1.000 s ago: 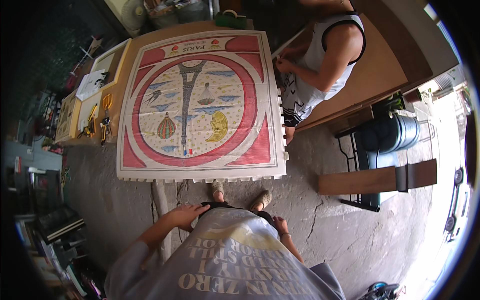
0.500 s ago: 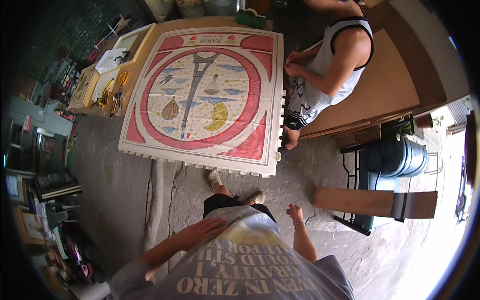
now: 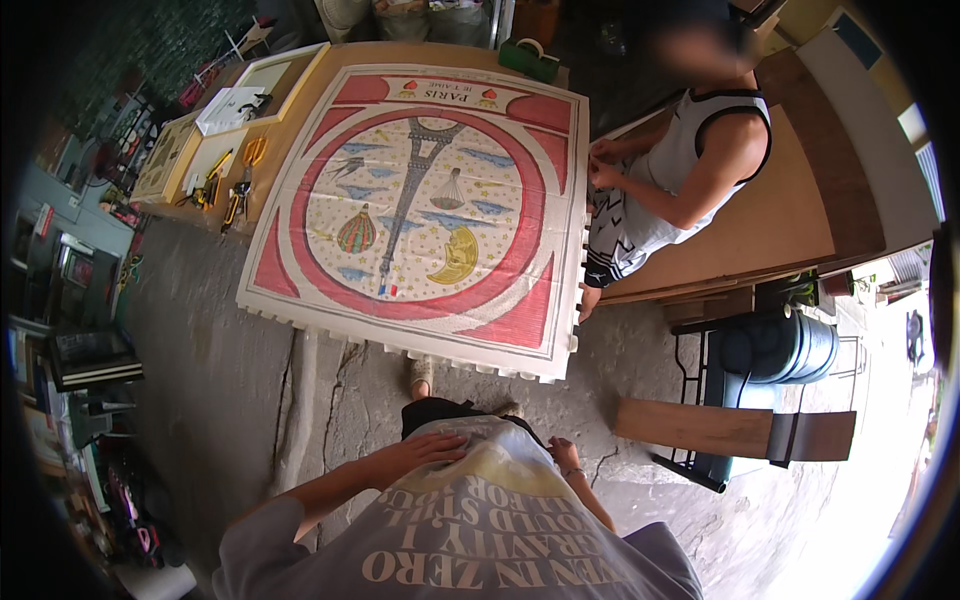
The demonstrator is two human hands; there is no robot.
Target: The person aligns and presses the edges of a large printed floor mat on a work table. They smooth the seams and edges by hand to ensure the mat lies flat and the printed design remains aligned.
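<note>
Nearest the camera, the wearer's grey printed T-shirt point(image 3: 480, 520) fills the lower centre. The left hand point(image 3: 425, 450) lies flat on the shirt front, fingers spread loosely, holding nothing. The right hand point(image 3: 563, 455) hangs just right of the shirt hem; whether it is open or curled cannot be told, and nothing shows in it.

Beyond the hands, one sandalled foot point(image 3: 420, 372) stands on the cracked grey concrete floor point(image 3: 250, 400). Just past the foot lies the near edge of a large square canvas point(image 3: 430, 210), cream with a red ring, a grey tower and balloons painted on it, resting on a wooden counter point(image 3: 310, 70).

Right of the canvas a second person in a white sleeveless top point(image 3: 690, 170) sits, both hands at the canvas's right edge. On the far left of the counter lie yellow-handled tools point(image 3: 235, 185) and framed pictures point(image 3: 270, 75). Near right stands a dark blue barrel point(image 3: 780, 345).
</note>
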